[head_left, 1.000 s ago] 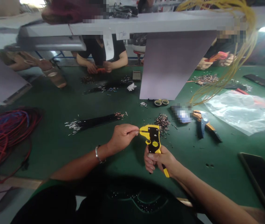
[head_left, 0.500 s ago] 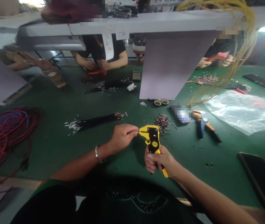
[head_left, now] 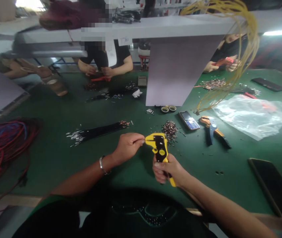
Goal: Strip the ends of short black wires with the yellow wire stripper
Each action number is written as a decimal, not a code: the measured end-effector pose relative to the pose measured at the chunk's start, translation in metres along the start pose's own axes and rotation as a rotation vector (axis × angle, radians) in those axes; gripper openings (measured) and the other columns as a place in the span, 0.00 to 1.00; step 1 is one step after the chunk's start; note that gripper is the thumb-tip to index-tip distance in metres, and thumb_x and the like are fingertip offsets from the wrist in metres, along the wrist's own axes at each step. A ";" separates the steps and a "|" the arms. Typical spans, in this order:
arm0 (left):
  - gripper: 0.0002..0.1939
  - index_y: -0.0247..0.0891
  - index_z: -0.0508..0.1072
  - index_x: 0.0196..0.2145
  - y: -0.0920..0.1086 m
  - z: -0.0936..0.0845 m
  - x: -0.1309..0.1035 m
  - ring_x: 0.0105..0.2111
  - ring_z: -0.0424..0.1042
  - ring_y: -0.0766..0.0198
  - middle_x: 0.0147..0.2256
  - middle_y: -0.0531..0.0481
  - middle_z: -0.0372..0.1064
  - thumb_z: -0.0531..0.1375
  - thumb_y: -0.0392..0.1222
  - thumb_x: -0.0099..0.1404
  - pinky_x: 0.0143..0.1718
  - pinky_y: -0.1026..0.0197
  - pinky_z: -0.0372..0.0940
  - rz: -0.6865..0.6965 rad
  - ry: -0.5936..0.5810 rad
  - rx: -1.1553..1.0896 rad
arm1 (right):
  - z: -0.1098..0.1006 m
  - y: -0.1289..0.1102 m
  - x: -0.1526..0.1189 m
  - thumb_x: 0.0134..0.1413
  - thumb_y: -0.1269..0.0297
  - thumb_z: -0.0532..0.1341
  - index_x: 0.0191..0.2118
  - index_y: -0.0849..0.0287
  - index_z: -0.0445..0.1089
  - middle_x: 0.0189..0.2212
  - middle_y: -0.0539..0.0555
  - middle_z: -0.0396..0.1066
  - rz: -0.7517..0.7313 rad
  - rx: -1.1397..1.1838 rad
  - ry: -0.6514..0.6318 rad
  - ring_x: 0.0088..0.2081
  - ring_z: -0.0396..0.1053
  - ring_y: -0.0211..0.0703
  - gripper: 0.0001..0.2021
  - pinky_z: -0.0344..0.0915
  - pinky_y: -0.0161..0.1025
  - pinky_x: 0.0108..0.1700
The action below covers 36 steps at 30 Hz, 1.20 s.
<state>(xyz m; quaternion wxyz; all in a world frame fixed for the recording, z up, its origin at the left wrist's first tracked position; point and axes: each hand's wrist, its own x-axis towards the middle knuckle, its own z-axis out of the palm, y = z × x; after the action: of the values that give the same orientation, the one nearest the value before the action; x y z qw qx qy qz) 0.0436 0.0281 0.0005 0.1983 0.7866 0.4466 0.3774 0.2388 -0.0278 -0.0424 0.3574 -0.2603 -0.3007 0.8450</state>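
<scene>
Above the green tabletop point(head_left: 195, 152), the right hand point(head_left: 168, 168) curls round a wire stripper point(head_left: 160, 145), nose point(head_left: 149, 140) pointing left, long axis slanting down-right. The left hand point(head_left: 128, 147) pinches closed at the nose, contents indiscernible.

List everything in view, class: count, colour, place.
Hand tool: one, yellow-black, front centre
Wire bundle: one, black, left
Scrap pile: one, coppery, centre
Pliers: one, orange-blue, right
Keypad phone: one, dark, beside pliers
Panels: two, pale, centre, left
Tape rolls: two, pale, near panel
Shelf: one, white, top
Plastic bag: one, clear, right
Smartphone: one, black, near right
Wire tangle: one, red-blue, far left
Hanging wires: many, yellow, upper right
Table: one, green, underneath
Co-workers: three, partly shown, far side
Red tools: two, with co-workers
Left hand: one, silver bracelet, at tool's tip
Right hand: one, bare, on handle
</scene>
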 end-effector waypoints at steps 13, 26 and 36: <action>0.06 0.38 0.77 0.28 -0.003 -0.003 0.003 0.23 0.71 0.68 0.22 0.53 0.74 0.59 0.35 0.59 0.27 0.66 0.64 -0.129 0.003 -0.125 | -0.005 -0.007 0.006 0.48 0.66 0.68 0.36 0.63 0.68 0.24 0.50 0.67 -0.118 -0.004 -0.142 0.26 0.67 0.41 0.11 0.66 0.44 0.31; 0.07 0.36 0.76 0.29 0.000 -0.008 0.007 0.18 0.64 0.72 0.21 0.53 0.73 0.58 0.37 0.59 0.21 0.69 0.60 -0.297 -0.036 -0.217 | -0.009 -0.006 0.008 0.47 0.68 0.66 0.38 0.64 0.69 0.26 0.53 0.69 -0.143 0.009 -0.151 0.28 0.68 0.44 0.11 0.66 0.46 0.34; 0.09 0.34 0.77 0.34 -0.002 -0.005 0.007 0.21 0.70 0.70 0.29 0.47 0.77 0.57 0.37 0.58 0.23 0.67 0.67 -0.347 -0.133 -0.367 | -0.010 -0.004 0.009 0.47 0.67 0.66 0.38 0.63 0.69 0.25 0.52 0.69 -0.125 0.018 -0.166 0.27 0.68 0.43 0.12 0.67 0.46 0.34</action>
<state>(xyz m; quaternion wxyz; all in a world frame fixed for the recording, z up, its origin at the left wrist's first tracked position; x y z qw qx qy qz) 0.0410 0.0346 0.0054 0.4286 0.6719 0.4850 0.3600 0.2418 -0.0157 -0.0479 0.3857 -0.1667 -0.3375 0.8423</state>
